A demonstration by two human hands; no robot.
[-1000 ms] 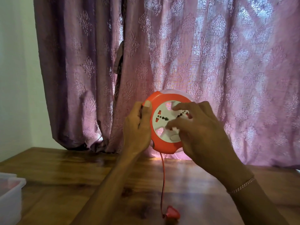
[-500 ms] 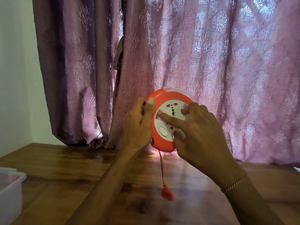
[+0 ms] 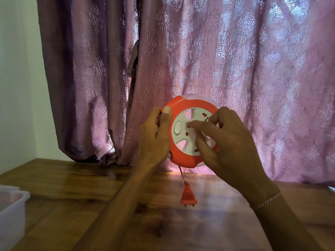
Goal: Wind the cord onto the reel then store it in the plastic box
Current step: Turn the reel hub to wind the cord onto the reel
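Orange reel (image 3: 183,105) sits upright above the surface, my left hand (image 3: 154,140) clamping its left rim, right hand (image 3: 223,142) fingers pressed on its white hub, cord (image 3: 181,173) hanging straight below to the plug (image 3: 188,197).

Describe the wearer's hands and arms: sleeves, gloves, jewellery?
Both hands bare, no gloves; forearms bare as far as they show, no sleeves in view. The right hand has a thin pale beaded-looking bracelet at the wrist. The left hand shows no ring, watch or band on its visible side.
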